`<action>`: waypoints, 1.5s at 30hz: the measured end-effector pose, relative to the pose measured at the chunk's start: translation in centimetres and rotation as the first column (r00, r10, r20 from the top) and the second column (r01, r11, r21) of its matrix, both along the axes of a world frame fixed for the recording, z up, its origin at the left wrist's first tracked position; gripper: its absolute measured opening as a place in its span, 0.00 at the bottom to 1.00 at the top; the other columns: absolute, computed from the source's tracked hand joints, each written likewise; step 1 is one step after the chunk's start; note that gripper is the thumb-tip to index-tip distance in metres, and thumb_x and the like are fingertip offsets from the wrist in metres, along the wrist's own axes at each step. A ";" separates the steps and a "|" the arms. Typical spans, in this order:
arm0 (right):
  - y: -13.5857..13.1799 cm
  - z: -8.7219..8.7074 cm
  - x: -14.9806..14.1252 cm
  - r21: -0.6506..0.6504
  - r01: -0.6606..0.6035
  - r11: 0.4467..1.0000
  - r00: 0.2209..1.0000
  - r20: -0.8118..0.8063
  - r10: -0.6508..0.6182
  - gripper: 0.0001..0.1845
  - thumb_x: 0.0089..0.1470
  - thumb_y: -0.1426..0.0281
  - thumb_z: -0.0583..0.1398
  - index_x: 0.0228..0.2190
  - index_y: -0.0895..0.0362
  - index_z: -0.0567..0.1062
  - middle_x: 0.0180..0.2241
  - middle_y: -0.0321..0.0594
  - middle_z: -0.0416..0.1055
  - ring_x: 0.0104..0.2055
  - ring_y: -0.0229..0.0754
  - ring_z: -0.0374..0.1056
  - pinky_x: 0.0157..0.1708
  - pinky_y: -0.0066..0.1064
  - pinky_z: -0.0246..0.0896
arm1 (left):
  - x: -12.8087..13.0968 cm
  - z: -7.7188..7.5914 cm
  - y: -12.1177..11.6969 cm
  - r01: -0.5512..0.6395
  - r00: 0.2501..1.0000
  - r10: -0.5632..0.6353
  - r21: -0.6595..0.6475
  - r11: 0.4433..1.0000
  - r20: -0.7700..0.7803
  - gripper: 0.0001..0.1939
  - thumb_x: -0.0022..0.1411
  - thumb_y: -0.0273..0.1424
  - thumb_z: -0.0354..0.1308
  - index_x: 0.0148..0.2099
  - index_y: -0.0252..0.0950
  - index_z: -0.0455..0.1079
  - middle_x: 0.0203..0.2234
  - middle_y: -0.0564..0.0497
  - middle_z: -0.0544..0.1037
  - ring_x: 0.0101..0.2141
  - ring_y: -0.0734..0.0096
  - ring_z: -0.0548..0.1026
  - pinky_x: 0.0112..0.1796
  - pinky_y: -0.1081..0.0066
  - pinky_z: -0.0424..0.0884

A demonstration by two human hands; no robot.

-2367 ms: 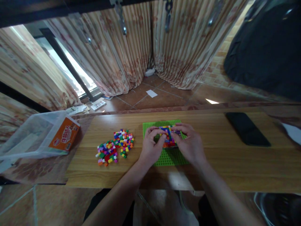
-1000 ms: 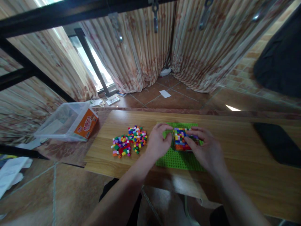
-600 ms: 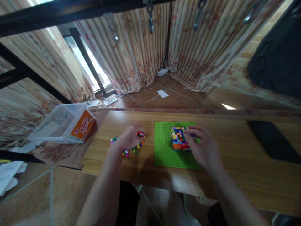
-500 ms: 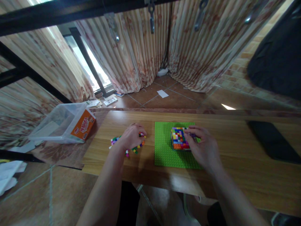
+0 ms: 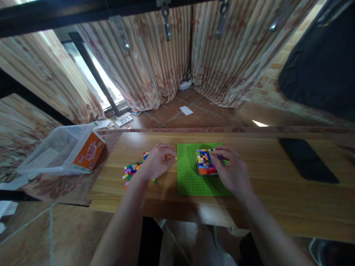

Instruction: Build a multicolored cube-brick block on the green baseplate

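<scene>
A block built of many small coloured toy bricks (image 5: 203,160) stands on a green studded baseplate (image 5: 191,186). Around its right side, my right hand (image 5: 233,168) is closed, with thumb and fingers on the top; purple bricks show beneath the fingers, and that side of the block is hidden. My left hand (image 5: 156,162) is pinched just left of the baseplate, a small yellow brick (image 5: 175,158) at its fingertips. Loose coloured bricks (image 5: 131,169) lie in a pile on the table, partly covered by the left hand and wrist.
The wooden table (image 5: 266,207) carries a dark flat phone-like slab (image 5: 307,159) at the right. Beyond its left end stands a clear plastic bin (image 5: 52,147) with an orange label. Curtains (image 5: 155,66) hang behind, and a dark metal bar (image 5: 83,14) crosses the top.
My left hand has moved right, away from the loose bricks toward the baseplate, carrying a small yellow brick. My right hand stays at the block. The whole view has shifted slightly.
</scene>
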State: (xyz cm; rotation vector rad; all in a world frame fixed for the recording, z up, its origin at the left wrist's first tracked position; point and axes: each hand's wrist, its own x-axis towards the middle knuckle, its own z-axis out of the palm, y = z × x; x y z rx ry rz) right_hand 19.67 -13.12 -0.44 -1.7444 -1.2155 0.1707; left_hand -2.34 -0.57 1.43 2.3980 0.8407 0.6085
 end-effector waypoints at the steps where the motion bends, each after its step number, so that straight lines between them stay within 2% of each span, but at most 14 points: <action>1: 0.0 0.0 0.0 -0.001 0.001 1.000 1.000 -0.004 -0.001 0.11 0.54 0.63 0.59 0.31 0.53 0.80 0.42 0.45 0.75 0.46 0.48 0.71 0.50 0.45 0.64 | 0.7 0.1 -0.6 0.025 0.998 -0.024 -0.010 1.000 0.050 0.05 0.57 0.26 0.60 0.33 0.40 0.77 0.38 0.50 0.79 0.42 0.66 0.75 0.49 0.61 0.69; 8: 0.1 0.1 -0.1 0.019 0.004 1.000 1.000 -0.031 -0.004 0.10 0.53 0.65 0.59 0.31 0.54 0.80 0.41 0.46 0.75 0.45 0.49 0.71 0.50 0.45 0.65 | 5.1 0.2 -4.0 0.082 0.969 -0.070 -0.044 0.996 0.237 0.05 0.57 0.24 0.61 0.33 0.39 0.75 0.40 0.50 0.78 0.44 0.66 0.75 0.50 0.61 0.69; 14: 0.1 -0.1 -0.1 0.028 -0.013 1.000 1.000 -0.026 0.013 0.10 0.54 0.65 0.58 0.31 0.54 0.80 0.42 0.46 0.75 0.46 0.48 0.71 0.50 0.45 0.65 | 6.4 -0.7 -4.6 0.064 0.974 -0.062 -0.003 0.998 0.216 0.06 0.56 0.22 0.61 0.33 0.38 0.75 0.44 0.47 0.78 0.48 0.64 0.74 0.51 0.59 0.70; 23: -0.1 0.0 -0.1 0.038 -0.022 0.999 0.999 -0.030 0.023 0.09 0.54 0.67 0.58 0.31 0.54 0.79 0.42 0.45 0.74 0.46 0.48 0.71 0.50 0.45 0.65 | 7.3 -1.4 -5.0 -0.007 0.973 0.001 0.027 1.000 0.231 0.05 0.57 0.22 0.60 0.32 0.38 0.73 0.43 0.48 0.78 0.48 0.65 0.74 0.51 0.60 0.70; 28: 0.0 0.1 -0.3 0.022 -0.037 0.999 0.998 -0.058 0.038 0.08 0.50 0.67 0.60 0.32 0.53 0.80 0.44 0.45 0.74 0.47 0.48 0.70 0.51 0.46 0.64 | 7.3 -1.6 -5.2 -0.027 0.971 0.020 0.025 0.999 0.239 0.06 0.57 0.21 0.60 0.32 0.38 0.73 0.44 0.48 0.78 0.48 0.65 0.74 0.52 0.60 0.70; 34: 0.1 0.0 -0.5 -0.026 -0.028 0.999 0.999 -0.021 0.027 0.08 0.46 0.68 0.63 0.32 0.52 0.80 0.46 0.45 0.73 0.50 0.52 0.68 0.52 0.50 0.62 | 7.3 -1.7 -5.3 -0.034 0.967 0.032 0.004 0.999 0.254 0.06 0.56 0.21 0.60 0.32 0.38 0.72 0.45 0.47 0.77 0.49 0.64 0.74 0.52 0.60 0.70; 45: 0.4 -0.1 -0.6 -0.037 -0.044 0.998 0.999 -0.032 0.043 0.09 0.45 0.70 0.62 0.32 0.52 0.80 0.45 0.45 0.73 0.50 0.51 0.68 0.52 0.49 0.62 | 7.5 -2.1 -5.5 -0.051 0.958 0.061 -0.043 0.998 0.281 0.06 0.55 0.20 0.60 0.31 0.37 0.72 0.45 0.47 0.77 0.49 0.65 0.75 0.53 0.60 0.70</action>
